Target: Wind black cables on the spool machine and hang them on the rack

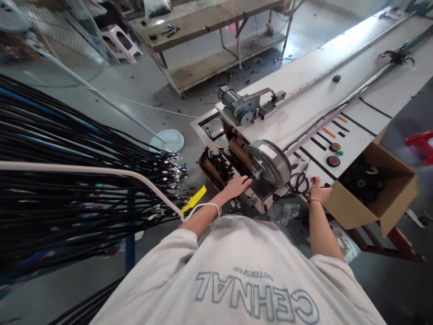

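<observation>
My left hand (238, 186) is closed, its fingertips pinched beside the hub of a round metal drum (270, 160) at the table's near end. A short dark piece shows at the fingertips, too small to name. My right hand (320, 193) lies at the table's front edge with thumb and fingers apart. Its thumb touches a red button (314, 179). Between the hands, close to the right one, lie scissors (300, 179) with black handles. A long white worktable (311, 97) runs from the drum toward the far right.
Many black cables (84, 167) hang at left, below a pale bent pipe (135, 174) with a yellow tag. A motor unit (243, 108) sits behind the drum. Tape rolls (333, 161) lie on the table. A cardboard box (395, 194) of dark rolls stands at right, a fan (67, 45) upper left.
</observation>
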`<state>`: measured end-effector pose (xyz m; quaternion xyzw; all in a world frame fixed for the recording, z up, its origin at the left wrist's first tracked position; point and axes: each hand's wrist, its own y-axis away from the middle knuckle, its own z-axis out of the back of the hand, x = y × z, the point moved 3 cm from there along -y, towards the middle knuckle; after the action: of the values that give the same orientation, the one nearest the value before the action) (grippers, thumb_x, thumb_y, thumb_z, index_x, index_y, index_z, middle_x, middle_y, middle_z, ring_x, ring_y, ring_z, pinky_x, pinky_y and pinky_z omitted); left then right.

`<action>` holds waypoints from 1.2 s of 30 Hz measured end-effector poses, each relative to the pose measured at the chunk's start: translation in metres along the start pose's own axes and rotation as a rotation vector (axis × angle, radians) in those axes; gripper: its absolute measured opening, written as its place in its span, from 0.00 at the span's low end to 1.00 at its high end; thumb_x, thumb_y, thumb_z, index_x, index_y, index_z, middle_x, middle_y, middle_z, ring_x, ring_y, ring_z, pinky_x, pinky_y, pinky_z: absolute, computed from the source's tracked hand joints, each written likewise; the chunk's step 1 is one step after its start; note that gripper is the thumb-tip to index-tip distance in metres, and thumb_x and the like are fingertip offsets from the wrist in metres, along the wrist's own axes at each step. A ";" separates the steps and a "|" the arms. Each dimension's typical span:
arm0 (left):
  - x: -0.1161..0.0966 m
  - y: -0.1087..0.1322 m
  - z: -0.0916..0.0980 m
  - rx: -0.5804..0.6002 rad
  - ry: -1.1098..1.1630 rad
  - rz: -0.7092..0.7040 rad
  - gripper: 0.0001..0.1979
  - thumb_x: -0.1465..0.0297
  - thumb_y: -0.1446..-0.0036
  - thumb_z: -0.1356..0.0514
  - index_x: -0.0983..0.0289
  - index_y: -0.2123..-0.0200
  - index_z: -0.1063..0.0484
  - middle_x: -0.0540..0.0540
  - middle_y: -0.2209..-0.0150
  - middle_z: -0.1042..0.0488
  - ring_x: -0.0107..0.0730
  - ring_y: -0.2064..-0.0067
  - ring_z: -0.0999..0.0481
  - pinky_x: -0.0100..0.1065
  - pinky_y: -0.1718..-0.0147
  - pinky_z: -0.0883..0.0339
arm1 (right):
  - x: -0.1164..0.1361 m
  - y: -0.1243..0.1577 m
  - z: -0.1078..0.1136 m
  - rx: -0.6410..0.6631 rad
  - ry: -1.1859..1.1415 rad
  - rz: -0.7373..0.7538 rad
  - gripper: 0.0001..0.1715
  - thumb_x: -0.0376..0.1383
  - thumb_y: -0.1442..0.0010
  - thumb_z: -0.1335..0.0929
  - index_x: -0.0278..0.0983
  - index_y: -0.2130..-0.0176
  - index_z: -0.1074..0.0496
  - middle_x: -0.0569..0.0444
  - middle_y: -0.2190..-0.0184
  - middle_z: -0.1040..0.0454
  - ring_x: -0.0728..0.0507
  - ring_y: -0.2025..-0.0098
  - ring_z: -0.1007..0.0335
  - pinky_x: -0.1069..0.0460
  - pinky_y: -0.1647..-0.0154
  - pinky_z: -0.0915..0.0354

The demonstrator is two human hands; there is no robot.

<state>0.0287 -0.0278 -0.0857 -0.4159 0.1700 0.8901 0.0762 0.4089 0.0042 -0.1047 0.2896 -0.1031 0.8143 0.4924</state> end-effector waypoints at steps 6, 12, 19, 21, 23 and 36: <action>0.012 0.006 0.013 0.262 0.114 -0.064 0.17 0.56 0.38 0.48 0.63 0.66 0.29 0.54 0.68 0.23 0.34 0.65 0.26 0.30 0.62 0.37 | 0.000 0.000 -0.001 -0.005 0.021 -0.012 0.38 0.57 0.44 0.35 0.30 0.48 0.39 0.30 0.47 0.33 0.28 0.44 0.36 0.37 0.43 0.40; 0.031 0.032 0.017 0.315 0.216 0.018 0.20 0.53 0.40 0.47 0.63 0.62 0.28 0.55 0.61 0.22 0.36 0.58 0.25 0.29 0.58 0.36 | -0.003 -0.003 -0.003 -0.015 0.005 -0.005 0.39 0.56 0.47 0.31 0.30 0.50 0.38 0.29 0.48 0.33 0.28 0.44 0.35 0.37 0.44 0.39; 0.024 0.042 0.015 0.064 0.240 -0.012 0.19 0.58 0.35 0.54 0.64 0.65 0.31 0.56 0.64 0.22 0.34 0.61 0.25 0.32 0.57 0.35 | -0.003 -0.004 -0.002 -0.008 -0.013 -0.009 0.38 0.54 0.47 0.30 0.30 0.49 0.38 0.29 0.48 0.32 0.28 0.44 0.36 0.39 0.44 0.39; 0.015 0.036 0.018 0.023 0.210 -0.014 0.19 0.59 0.34 0.53 0.64 0.66 0.30 0.55 0.65 0.22 0.33 0.63 0.25 0.32 0.58 0.35 | -0.004 -0.004 -0.002 -0.012 -0.015 -0.008 0.38 0.55 0.47 0.30 0.30 0.50 0.38 0.29 0.48 0.32 0.28 0.44 0.35 0.38 0.44 0.39; 0.007 0.029 0.021 -0.007 0.186 -0.016 0.18 0.60 0.34 0.53 0.64 0.67 0.30 0.54 0.66 0.22 0.33 0.64 0.25 0.32 0.58 0.35 | -0.005 -0.005 -0.002 -0.014 -0.024 -0.003 0.38 0.55 0.48 0.30 0.31 0.51 0.38 0.30 0.48 0.32 0.28 0.44 0.35 0.38 0.44 0.39; 0.004 -0.009 -0.015 0.052 0.793 0.311 0.22 0.53 0.37 0.50 0.65 0.72 0.33 0.48 0.79 0.33 0.25 0.76 0.32 0.29 0.70 0.34 | -0.002 -0.001 -0.002 -0.016 0.010 0.004 0.37 0.56 0.46 0.32 0.32 0.49 0.40 0.30 0.47 0.33 0.28 0.44 0.35 0.37 0.44 0.40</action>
<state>0.0394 -0.0254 -0.0996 -0.6934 0.2691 0.6576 -0.1199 0.4099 0.0038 -0.1077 0.2815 -0.1079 0.8159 0.4933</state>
